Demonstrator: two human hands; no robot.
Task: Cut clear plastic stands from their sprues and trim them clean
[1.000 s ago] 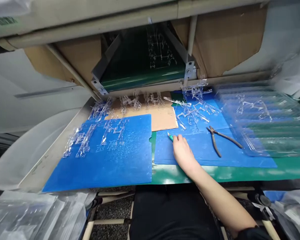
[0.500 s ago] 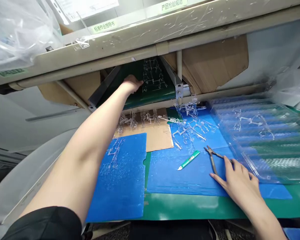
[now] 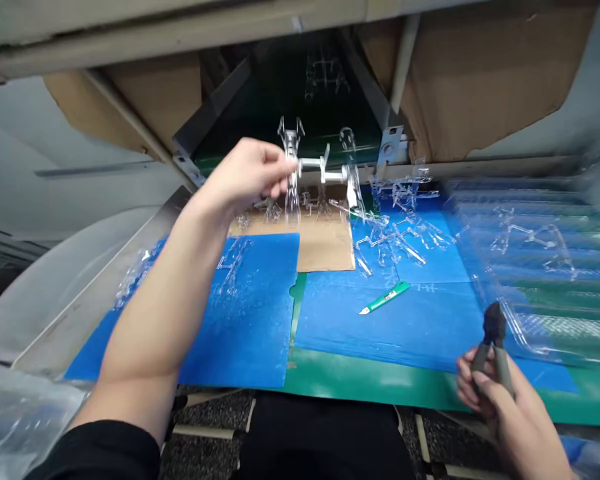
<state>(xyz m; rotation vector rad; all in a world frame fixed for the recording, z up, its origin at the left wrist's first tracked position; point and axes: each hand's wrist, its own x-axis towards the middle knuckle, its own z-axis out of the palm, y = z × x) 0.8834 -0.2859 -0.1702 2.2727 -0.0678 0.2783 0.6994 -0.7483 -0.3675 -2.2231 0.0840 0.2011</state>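
My left hand (image 3: 260,170) pinches a clear plastic molded part (image 3: 335,175) by its left side. The part is two branched pieces joined by a crossbar runner, held in the air in front of the green conveyor belt (image 3: 275,100). My right hand (image 3: 500,400) grips a pair of cutting pliers (image 3: 493,347), jaws pointing up, over the right end of the blue sheet (image 3: 350,327). A green craft knife (image 3: 385,297) lies on that sheet between the hands, blade toward the lower left. Several more clear molded parts (image 3: 387,240) lie in a pile behind it.
A clear ribbed plastic tray (image 3: 545,300) with a clear part on it is at the right. Another blue sheet (image 3: 245,333) and a piece of cardboard (image 3: 325,247) hold more clear parts. A beige shelf beam (image 3: 220,40) crosses overhead. Another clear part lies on the belt.
My left hand has come back from the belt with a clear molded part. My right hand has picked the pliers up off the blue sheet. The view has tilted down.
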